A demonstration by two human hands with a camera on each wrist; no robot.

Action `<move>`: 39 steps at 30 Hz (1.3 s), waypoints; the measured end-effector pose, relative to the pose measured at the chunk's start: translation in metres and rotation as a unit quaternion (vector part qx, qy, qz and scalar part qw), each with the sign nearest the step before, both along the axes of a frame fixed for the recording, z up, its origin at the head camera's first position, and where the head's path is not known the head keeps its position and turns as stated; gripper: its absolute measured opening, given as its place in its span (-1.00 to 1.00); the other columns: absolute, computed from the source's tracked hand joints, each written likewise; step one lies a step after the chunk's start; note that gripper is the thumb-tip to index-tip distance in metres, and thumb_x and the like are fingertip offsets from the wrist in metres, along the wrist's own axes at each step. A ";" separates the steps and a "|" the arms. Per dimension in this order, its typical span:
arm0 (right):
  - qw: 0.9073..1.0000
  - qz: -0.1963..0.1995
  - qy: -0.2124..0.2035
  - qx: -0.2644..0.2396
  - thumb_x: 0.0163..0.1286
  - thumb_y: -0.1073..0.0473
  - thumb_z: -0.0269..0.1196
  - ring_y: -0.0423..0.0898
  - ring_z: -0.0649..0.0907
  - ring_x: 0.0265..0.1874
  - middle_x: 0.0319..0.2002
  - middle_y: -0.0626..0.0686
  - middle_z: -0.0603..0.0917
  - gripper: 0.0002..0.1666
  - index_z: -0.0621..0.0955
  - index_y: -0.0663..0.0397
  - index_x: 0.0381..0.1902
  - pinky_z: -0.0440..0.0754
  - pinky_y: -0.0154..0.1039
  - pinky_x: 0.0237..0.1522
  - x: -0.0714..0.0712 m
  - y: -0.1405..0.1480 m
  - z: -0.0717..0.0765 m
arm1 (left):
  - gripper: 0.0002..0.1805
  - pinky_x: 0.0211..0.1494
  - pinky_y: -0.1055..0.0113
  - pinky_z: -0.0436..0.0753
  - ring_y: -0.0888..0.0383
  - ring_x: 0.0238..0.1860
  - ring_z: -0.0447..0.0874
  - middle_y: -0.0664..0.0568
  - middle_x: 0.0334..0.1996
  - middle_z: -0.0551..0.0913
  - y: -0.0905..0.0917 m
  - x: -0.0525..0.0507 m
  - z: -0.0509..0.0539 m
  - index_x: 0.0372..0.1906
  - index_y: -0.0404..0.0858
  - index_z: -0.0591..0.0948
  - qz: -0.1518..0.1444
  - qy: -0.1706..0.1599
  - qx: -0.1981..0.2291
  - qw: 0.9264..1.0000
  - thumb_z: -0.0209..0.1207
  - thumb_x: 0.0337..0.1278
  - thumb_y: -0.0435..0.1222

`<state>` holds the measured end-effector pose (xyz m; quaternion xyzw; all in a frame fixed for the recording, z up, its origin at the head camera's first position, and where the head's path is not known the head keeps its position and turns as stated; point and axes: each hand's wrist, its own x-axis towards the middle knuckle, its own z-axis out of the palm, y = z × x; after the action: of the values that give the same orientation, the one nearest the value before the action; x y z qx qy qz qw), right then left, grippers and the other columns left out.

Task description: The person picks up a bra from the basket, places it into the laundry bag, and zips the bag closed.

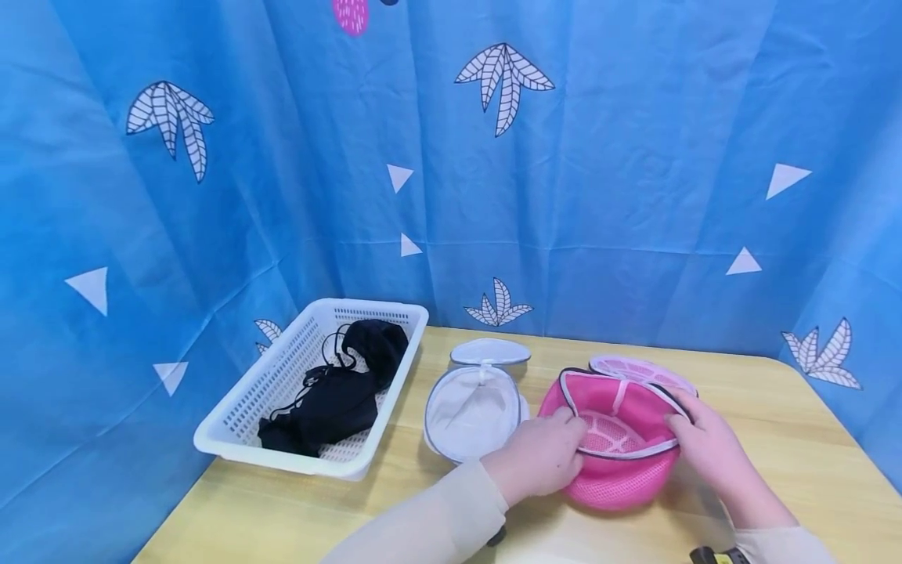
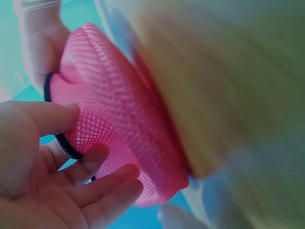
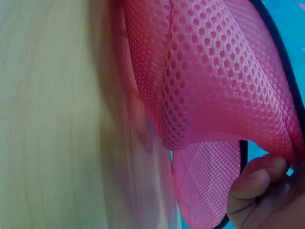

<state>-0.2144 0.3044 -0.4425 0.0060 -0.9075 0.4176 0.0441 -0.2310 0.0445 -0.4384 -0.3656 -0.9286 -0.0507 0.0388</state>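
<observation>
A pink mesh bag (image 1: 620, 479) stands on the table at the right in the head view, its round mouth unzipped and its lid folded back behind. My left hand (image 1: 541, 458) grips the left front of the rim, thumb outside on the mesh in the left wrist view, some fingertips hidden behind the edge. The right hand (image 1: 712, 446) pinches the rim on the right side; in the right wrist view its curled fingers (image 3: 255, 183) meet the dark zipper edge. A white mesh bag (image 1: 474, 415), also with its lid back, stands beside the pink one on the left.
A white plastic basket (image 1: 236, 452) holding black cloth items with cords (image 1: 338, 407) sits at the table's left. Behind the wooden table (image 1: 796, 446) hangs a blue patterned curtain (image 1: 620, 157), which also closes off both sides.
</observation>
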 end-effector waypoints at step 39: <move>1.000 -0.003 0.018 0.015 0.57 0.20 -0.03 0.06 0.57 -0.13 0.05 0.38 0.57 -0.42 0.32 0.41 0.44 0.56 -0.16 -0.16 0.005 -0.004 0.000 | -0.44 0.26 0.05 0.52 0.05 0.25 0.52 0.07 0.22 0.58 -0.138 0.039 0.106 0.34 -0.02 0.53 0.019 0.081 0.012 0.996 0.15 0.37 0.13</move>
<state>-0.2095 0.3001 -0.4426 0.0119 -0.9127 0.4036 0.0619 -0.1917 -0.0939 -0.3323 -0.3505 -0.9284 -0.0309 0.1194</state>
